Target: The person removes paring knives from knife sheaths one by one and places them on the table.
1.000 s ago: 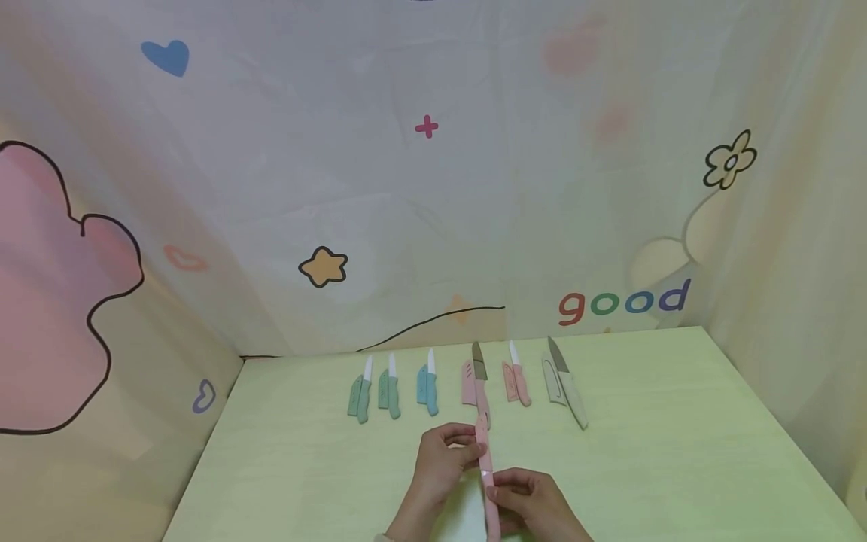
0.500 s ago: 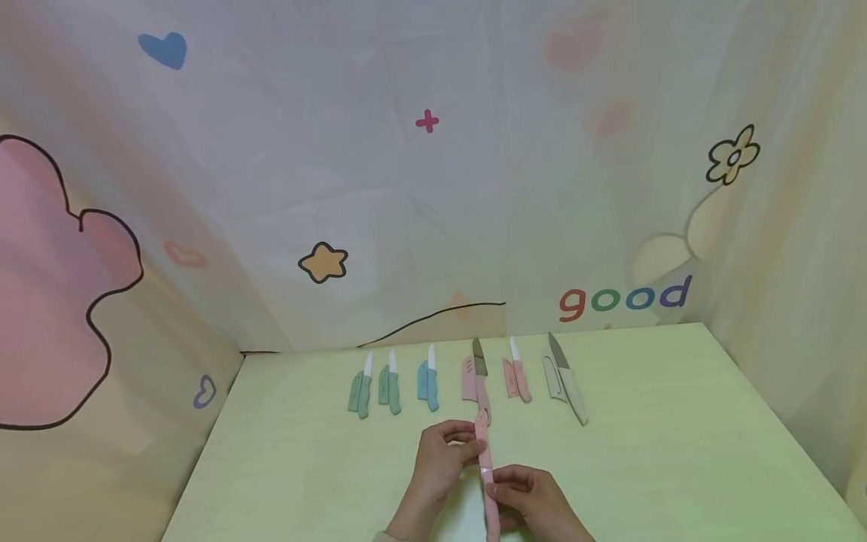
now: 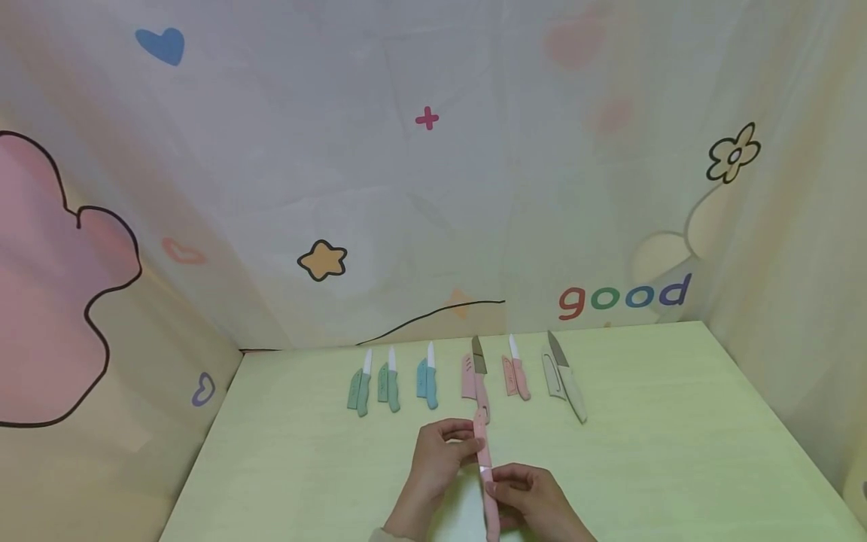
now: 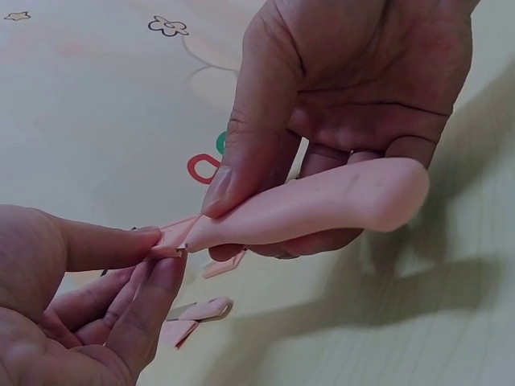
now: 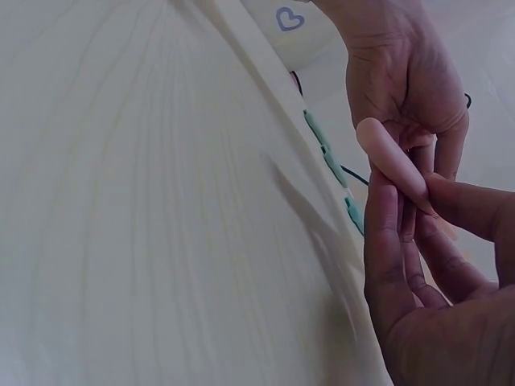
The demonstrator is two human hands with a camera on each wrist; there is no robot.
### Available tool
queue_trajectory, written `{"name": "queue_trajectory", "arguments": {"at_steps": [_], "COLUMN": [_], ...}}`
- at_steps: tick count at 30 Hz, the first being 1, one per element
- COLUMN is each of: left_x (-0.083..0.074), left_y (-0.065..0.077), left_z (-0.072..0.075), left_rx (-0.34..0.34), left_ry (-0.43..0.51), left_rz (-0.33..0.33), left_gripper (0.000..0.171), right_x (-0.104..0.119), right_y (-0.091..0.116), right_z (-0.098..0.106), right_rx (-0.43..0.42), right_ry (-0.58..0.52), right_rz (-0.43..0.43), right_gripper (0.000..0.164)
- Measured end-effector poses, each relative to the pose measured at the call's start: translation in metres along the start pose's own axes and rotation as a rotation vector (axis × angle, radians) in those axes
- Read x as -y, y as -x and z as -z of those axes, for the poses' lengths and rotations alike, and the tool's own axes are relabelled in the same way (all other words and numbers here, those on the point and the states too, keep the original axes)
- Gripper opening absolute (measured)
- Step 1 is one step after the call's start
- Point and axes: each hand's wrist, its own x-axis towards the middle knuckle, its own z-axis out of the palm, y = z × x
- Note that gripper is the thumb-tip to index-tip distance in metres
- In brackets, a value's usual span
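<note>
Both hands hold one pink knife above the near middle of the table. My left hand (image 3: 436,455) pinches its pink sheath (image 3: 482,443) between thumb and fingers. My right hand (image 3: 531,500) grips the pink handle (image 4: 322,201), thumb on one side and fingers beneath it. In the head view a thin pale strip shows between sheath and handle; the rest of the blade is hidden in the sheath. The sheath's far tip overlaps the handle end of a larger pink knife (image 3: 482,395) lying on the table.
Along the table's (image 3: 271,452) back lie several bare knives, each beside its sheath: green knives (image 3: 364,395), a blue knife (image 3: 431,388), a small pink knife (image 3: 519,376) and a grey knife (image 3: 572,388). A printed curtain (image 3: 379,188) hangs behind.
The head view has tilted slightly, so the table sits a little higher in it. Hands and pink knife keep nearly the same pose.
</note>
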Motion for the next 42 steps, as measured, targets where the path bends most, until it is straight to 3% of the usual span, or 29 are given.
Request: {"name": "queue_trajectory", "arguments": {"at_steps": [16,32,42], "left_x": [-0.0003,-0.0036,-0.0016], "left_y": [-0.0008,-0.0005,-0.0037], "left_z": [0.0068,0.0086,0.0102], "left_rx": [0.037,0.011,0.006], "left_ry": [0.057,0.061,0.065], "left_rz": [-0.013,-0.015,-0.002], "left_gripper": [0.023,0.023,0.024], "right_x": [-0.0003,-0.0026,-0.0048], "right_y": [-0.0001,0.0063,0.0079], "right_z": [-0.0042,-0.01,-0.0088], "right_rx": [-0.013,-0.022,-0.009], "right_ry": [0.033,0.029,0.034], "right_rz": [-0.002,-0.074,-0.062], "right_gripper": [0.039,0.038,0.037]}}
